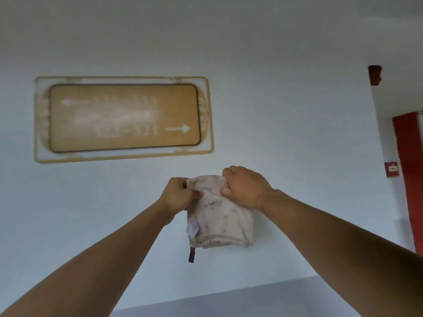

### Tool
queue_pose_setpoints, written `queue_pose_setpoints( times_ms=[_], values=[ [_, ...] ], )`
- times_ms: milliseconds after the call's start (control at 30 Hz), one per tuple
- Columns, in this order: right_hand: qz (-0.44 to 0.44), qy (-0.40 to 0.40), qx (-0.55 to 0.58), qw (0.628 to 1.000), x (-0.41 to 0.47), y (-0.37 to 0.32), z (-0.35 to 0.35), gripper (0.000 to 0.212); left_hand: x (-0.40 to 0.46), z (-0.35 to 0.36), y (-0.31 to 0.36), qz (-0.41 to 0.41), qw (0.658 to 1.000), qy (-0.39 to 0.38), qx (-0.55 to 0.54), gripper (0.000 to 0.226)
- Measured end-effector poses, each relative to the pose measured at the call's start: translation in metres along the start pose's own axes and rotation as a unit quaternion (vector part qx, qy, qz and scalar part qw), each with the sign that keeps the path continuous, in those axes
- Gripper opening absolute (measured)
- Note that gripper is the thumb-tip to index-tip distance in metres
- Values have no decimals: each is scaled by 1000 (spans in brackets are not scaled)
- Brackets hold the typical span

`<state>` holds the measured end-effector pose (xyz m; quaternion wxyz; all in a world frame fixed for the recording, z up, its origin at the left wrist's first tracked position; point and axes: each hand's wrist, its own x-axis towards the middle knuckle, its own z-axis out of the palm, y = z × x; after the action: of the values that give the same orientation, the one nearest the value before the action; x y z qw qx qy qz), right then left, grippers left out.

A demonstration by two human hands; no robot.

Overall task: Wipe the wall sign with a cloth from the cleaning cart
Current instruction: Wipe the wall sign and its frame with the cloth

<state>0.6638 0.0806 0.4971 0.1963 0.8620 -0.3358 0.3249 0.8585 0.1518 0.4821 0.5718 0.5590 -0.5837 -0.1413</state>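
sign: the gold wall sign [124, 117] sits up and to the left on the white wall [286, 110]. Arrows and room numbers on it, but it's too blurry to read properly. The pale patch across the middle could be glare or grime, can't tell which.

left hand: the left hand [179, 195] is pinched shut on the top left corner of the cloth [220, 220], thumb on the front.

cloth: whitish, folded over, grey smudges all over the face I can see, a little tag and a dark loop hanging at the lower left. It hangs between both hands, below and right of the sign, not touching it yet.

right hand: the right hand [246, 187] is fisted over the top right edge, knuckles toward the camera.

step in hand: looks like getting the cloth sorted into a pad before going up to the sign.

how I'd do it: refold so a cleaner face is outward, since the smudged side would probably just smear. Tuck the loop in so it doesn't drag.

then: one hand, flat palm, long strokes from the left end across, and run along the frame edge too.

far right: a red alarm box [391, 169] and red door frame [409, 179], well clear of all this.
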Motion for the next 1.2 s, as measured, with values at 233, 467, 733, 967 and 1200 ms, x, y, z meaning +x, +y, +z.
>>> queue_pose_setpoints(
  times_ms=[233, 467, 733, 967, 1200],
  values=[
    [-62, 5, -20, 998, 74, -41, 32, 22, 34, -74, -24, 8, 999, 38, 3, 6],
    [-106, 106, -100, 984, 131, -14, 39, 27, 85, -80, -13, 56, 990, 84, 99, 17],
    [-42, 200, -149, 968, 184, 38, 22, 27, 162, -42, 29, 135, 956, 148, 214, 24],
    [90, 272, -37, 957, 230, 62, 24, 31, 223, -16, 60, 205, 909, 251, 261, 21],
    [114, 404, 139, 897, 250, 49, 76, 28, 251, -8, 30, 299, 859, 314, 274, 20]
  ],
)
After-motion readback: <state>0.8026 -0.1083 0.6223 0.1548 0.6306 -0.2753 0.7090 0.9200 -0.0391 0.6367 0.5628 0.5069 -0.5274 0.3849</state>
